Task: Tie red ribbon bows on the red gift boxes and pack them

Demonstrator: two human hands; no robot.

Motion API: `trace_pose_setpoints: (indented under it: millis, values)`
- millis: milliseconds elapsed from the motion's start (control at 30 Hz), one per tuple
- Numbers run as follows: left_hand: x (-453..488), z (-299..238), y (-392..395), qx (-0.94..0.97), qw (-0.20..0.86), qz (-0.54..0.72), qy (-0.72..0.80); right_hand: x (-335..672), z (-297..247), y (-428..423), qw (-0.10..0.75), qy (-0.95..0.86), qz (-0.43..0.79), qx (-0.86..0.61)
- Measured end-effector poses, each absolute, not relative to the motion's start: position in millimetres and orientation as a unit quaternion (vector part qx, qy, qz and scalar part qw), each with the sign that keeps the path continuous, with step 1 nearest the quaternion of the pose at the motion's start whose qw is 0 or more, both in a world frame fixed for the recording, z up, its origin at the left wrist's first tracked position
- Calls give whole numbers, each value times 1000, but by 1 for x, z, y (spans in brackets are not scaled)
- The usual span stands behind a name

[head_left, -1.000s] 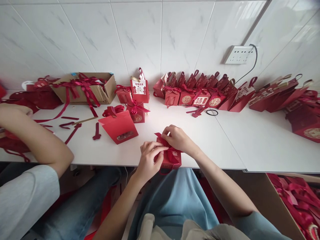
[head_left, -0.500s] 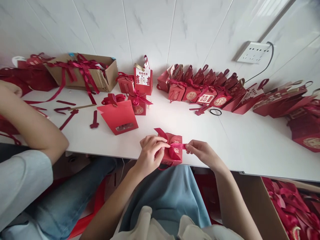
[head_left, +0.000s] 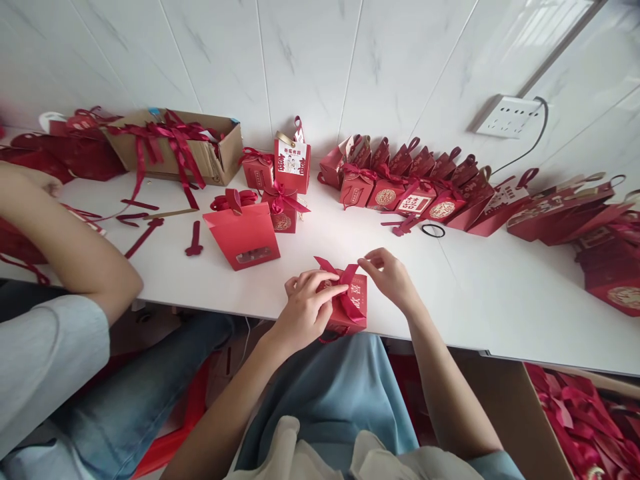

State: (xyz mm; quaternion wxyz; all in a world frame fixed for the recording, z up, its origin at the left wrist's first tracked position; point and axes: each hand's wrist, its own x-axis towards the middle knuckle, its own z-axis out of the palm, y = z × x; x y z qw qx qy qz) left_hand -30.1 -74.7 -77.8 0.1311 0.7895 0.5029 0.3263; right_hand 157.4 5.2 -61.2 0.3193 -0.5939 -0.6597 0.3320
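A small red gift box (head_left: pixel 357 303) with pale lettering sits at the table's front edge. Across its top lies a dark red ribbon (head_left: pixel 349 273) tied in a bow, loose ends sticking out. My left hand (head_left: pixel 307 307) grips the box from its left side, with the index finger pressing on the bow's knot. My right hand (head_left: pixel 387 277) is raised just right of the box, thumb and forefinger pinched at the tip of the upper ribbon end. The box's left side is hidden by my left hand.
Left of me is a co-worker's arm (head_left: pixel 85 247). A larger red box (head_left: pixel 245 237) stands ahead, near cut ribbon strips (head_left: pixel 194 239). A cardboard box (head_left: pixel 230 150) holds ribbons. Finished red boxes (head_left: pixel 385 193) line the wall, by a black ring (head_left: pixel 433 230). Another carton (head_left: pixel 520 407) sits lower right.
My right hand has moved up and slightly left, swinging the ribbon end from pointing right to pointing upward. More lettering on the box shows. My left hand stays on the bow.
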Motion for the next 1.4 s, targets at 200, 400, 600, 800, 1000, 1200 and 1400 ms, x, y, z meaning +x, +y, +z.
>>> trace_pose_setpoints:
  millis: [200, 400, 600, 800, 1000, 1200, 1400]
  values:
    - [-26, -77, -74, 769, 147, 378, 495, 161, -43, -69, 254, -688, 359, -577]
    - [-33, -83, -75, 713, 207, 457, 490, 144, -50, -80, 254, -663, 419, -566]
    - [-48, -88, -80, 574, 336, 457, 591, 151, -55, -66, 276, -618, 502, -538]
    - [-48, -86, -76, 532, 474, 458, 532, 156, -60, -61, 310, -550, 605, -486]
    - [-48, -97, -70, 525, 490, 480, 504, 159, -78, -55, 361, -485, 673, -427]
    - [-46, -97, -71, 533, 474, 481, 509, 157, -93, -53, 389, -440, 704, -399]
    - [-44, -100, -73, 532, 459, 500, 506, 156, -102, -52, 415, -397, 722, -386]
